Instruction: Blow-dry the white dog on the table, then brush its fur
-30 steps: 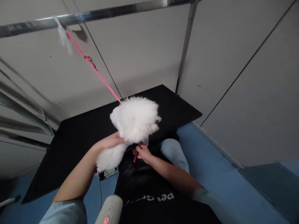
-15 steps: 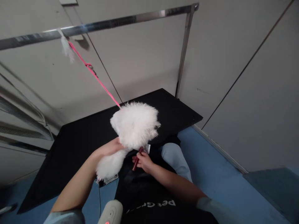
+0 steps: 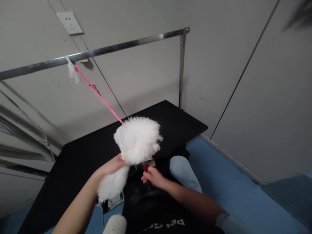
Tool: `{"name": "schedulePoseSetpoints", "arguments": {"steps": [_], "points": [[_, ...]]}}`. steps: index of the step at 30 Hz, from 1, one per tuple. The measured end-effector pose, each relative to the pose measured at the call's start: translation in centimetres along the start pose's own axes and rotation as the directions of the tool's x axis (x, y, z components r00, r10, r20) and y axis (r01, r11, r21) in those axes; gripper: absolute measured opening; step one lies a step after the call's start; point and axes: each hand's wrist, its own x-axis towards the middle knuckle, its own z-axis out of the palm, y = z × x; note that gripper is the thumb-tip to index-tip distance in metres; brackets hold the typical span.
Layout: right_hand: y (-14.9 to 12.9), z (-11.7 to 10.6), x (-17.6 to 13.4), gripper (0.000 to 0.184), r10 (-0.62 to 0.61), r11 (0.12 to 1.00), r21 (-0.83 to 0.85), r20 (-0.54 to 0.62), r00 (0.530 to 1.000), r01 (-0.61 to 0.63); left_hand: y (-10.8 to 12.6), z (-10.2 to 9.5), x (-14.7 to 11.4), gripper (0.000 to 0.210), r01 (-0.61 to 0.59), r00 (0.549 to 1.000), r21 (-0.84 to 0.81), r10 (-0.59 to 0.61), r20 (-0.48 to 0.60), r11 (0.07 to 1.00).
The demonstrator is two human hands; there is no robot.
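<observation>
A fluffy white dog [image 3: 141, 139] is at the near edge of the black grooming table [image 3: 180, 126], its head tethered by a pink grooming loop [image 3: 107, 105]. My left hand [image 3: 117, 164] holds the dog below its head, the fingertips hidden in the fur; a white furry part hangs beneath my wrist. In my right hand [image 3: 154, 176] is a slicker brush [image 3: 145, 168] with a red handle, fingers wrapped round it. Its flat head lies against or just under the lower fur of the dog's head; contact is hard to make out.
A metal bar [image 3: 126, 45] spans the back, with the loop tied to it. Behind are a wall and a socket [image 3: 70, 22]. Ridged hoses [image 3: 24, 138] run at the left. A pale rounded device [image 3: 115, 224] is at the bottom, above the blue floor [image 3: 219, 172].
The view has tipped up, so everything sits lower. My right hand has turned the brush, its head now up at the fur's lower edge. My left hand keeps its place on the dog.
</observation>
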Motion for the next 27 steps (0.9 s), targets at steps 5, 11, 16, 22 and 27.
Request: {"name": "schedulePoseSetpoints", "arguments": {"steps": [5, 11, 16, 22, 27], "points": [[-0.3, -3.2, -0.6, 0.024, -0.033, 0.986, -0.161, 0.004, 0.999, 0.033, 0.0, -0.1, -0.2, 0.066, 0.018, 1.0, -0.028, -0.019, -0.019, 0.999], [-1.9, -4.8, -0.1, 0.014, -0.161, 0.965, -0.206, 0.013, 0.987, 0.16, 0.1, -0.2, -0.9, 0.065, 0.041, 0.998, -0.08, -0.044, -0.039, 0.996], [-2.3, -6.3, 0.4, 0.021, -0.117, 0.965, -0.237, 0.011, 0.993, 0.117, 0.0, -0.4, -1.3, 0.062, 0.022, 0.999, -0.063, -0.024, -0.032, 0.998], [-2.7, -5.1, 0.4, 0.011, -0.104, 0.989, -0.109, -0.039, 0.994, 0.099, 0.3, 0.0, -1.5, 0.054, 0.005, 0.998, -0.023, -0.006, -0.064, 1.0], [-0.3, -3.6, -1.1, 0.023, 0.113, 0.994, 0.003, 0.0, 0.994, -0.113, -0.2, 0.1, -1.6, 0.044, 0.03, 1.0, -0.046, -0.03, -0.005, 0.999]]}}
